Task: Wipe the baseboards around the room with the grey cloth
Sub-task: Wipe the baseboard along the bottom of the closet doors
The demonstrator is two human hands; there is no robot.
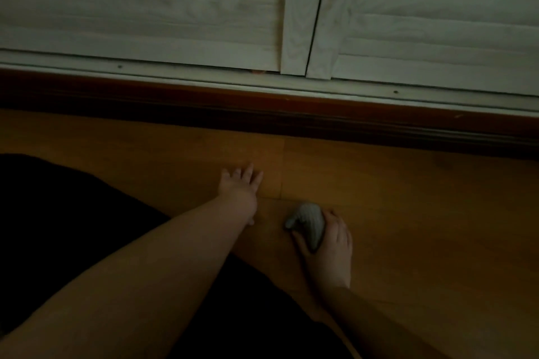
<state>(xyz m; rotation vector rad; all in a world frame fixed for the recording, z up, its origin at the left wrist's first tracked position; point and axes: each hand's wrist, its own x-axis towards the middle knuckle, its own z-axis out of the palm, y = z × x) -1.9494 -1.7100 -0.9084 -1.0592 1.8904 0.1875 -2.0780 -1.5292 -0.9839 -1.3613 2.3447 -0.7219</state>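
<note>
A dark reddish-brown baseboard (262, 108) runs across the view under white louvred doors. My right hand (329, 248) grips a bunched grey cloth (307, 224) low over the wooden floor, well short of the baseboard. My left hand (240, 183) rests flat on the floor with its fingers spread, a little to the left of the cloth and closer to the baseboard. The room is dim.
Two white louvred doors (145, 9) sit in a pale track (204, 79) with a narrow gap between them. Orange-brown wooden floor (408, 198) stretches to the right. My dark-clothed legs (58, 213) fill the lower left.
</note>
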